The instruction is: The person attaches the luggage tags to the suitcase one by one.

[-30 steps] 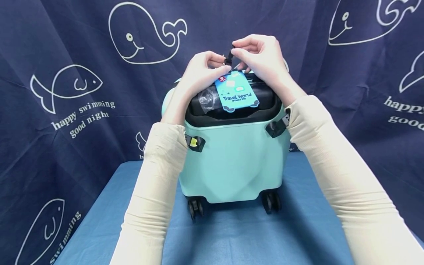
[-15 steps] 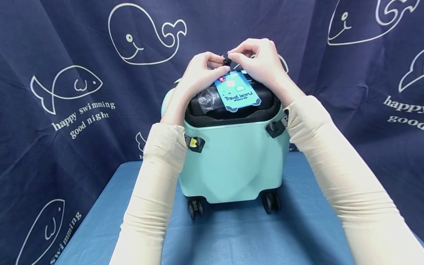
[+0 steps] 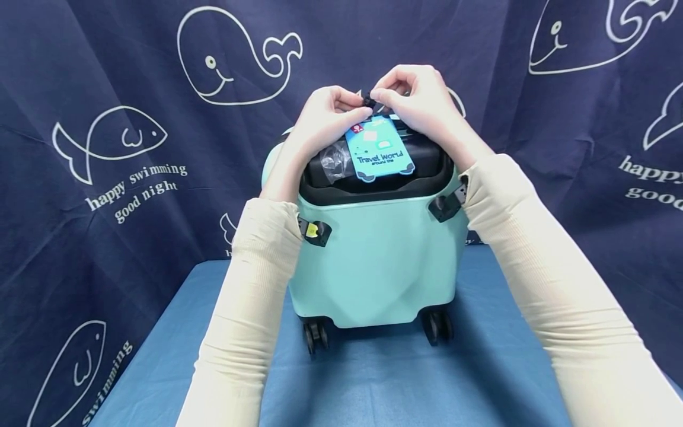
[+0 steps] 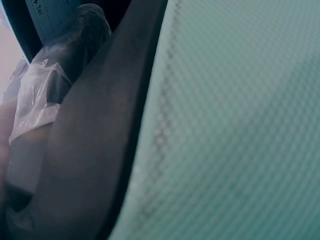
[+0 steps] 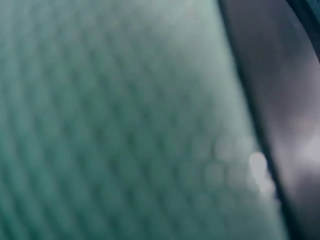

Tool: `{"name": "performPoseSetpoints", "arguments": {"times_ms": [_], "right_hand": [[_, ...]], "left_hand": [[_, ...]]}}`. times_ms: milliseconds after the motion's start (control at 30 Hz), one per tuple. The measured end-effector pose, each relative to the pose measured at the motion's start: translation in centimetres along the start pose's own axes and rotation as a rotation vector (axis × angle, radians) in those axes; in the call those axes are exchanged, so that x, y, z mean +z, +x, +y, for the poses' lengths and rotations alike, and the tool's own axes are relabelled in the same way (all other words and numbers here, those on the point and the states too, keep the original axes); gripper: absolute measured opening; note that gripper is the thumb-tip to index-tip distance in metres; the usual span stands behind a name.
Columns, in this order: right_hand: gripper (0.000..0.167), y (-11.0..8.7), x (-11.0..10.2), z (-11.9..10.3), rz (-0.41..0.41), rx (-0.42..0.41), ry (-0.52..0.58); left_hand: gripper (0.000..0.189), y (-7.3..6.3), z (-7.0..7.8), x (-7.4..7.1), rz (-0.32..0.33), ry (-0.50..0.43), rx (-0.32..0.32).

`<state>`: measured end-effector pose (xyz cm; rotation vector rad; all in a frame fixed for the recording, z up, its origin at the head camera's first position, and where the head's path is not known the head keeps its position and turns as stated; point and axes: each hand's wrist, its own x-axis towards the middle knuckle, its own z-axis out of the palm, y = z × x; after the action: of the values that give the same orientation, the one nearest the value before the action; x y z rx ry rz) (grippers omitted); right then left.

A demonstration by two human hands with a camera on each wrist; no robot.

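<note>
A mint-green suitcase point(image 3: 373, 261) stands upright on its wheels, its black top facing the hands. Over that top hangs a blue luggage tag point(image 3: 380, 148) printed "Travel World", with a short black strap point(image 3: 368, 101) at its upper end. My left hand point(image 3: 328, 115) pinches the strap between thumb and fingers from the left. From the right, my right hand point(image 3: 418, 98) pinches at the strap's upper end with thumb and forefinger. Clear plastic wrap point(image 4: 42, 95) covers part of the black handle beside the tag in the left wrist view. Neither wrist view shows the strap.
The suitcase rests on a blue cloth-covered table point(image 3: 384, 379). Behind it hangs a dark blue curtain point(image 3: 341, 35) with white whale and fish drawings. Black wheels point(image 3: 437, 325) show under the suitcase. Small black camera mounts point(image 3: 316, 231) sit at the wrists.
My right hand has come down a little toward my left hand, and the strap end between them stands lower. The tag has swung slightly. The suitcase stays in place.
</note>
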<state>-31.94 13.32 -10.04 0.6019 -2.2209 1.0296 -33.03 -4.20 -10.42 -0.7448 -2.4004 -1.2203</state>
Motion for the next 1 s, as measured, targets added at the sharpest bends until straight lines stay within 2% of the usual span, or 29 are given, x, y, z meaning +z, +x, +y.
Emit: {"name": "performPoseSetpoints", "arguments": {"times_ms": [167,467,833,1000], "right_hand": [[0.02,-0.01,0.08,-0.1,-0.03,0.018,0.016],[0.02,0.09,0.15,-0.35,-0.045,0.049,-0.042],[0.025,0.23,0.11,-0.28,-0.091,0.108,-0.053],[0.021,0.16,-0.11,-0.28,-0.135,0.14,0.075]], "left_hand": [[0.03,0.01,-0.06,0.05,0.003,0.004,0.002],[0.029,-0.02,-0.07,0.04,0.001,0.007,0.012],[0.029,-0.12,-0.04,0.07,-0.007,-0.01,0.004],[0.028,-0.22,0.04,0.04,-0.024,-0.048,0.003]]}}
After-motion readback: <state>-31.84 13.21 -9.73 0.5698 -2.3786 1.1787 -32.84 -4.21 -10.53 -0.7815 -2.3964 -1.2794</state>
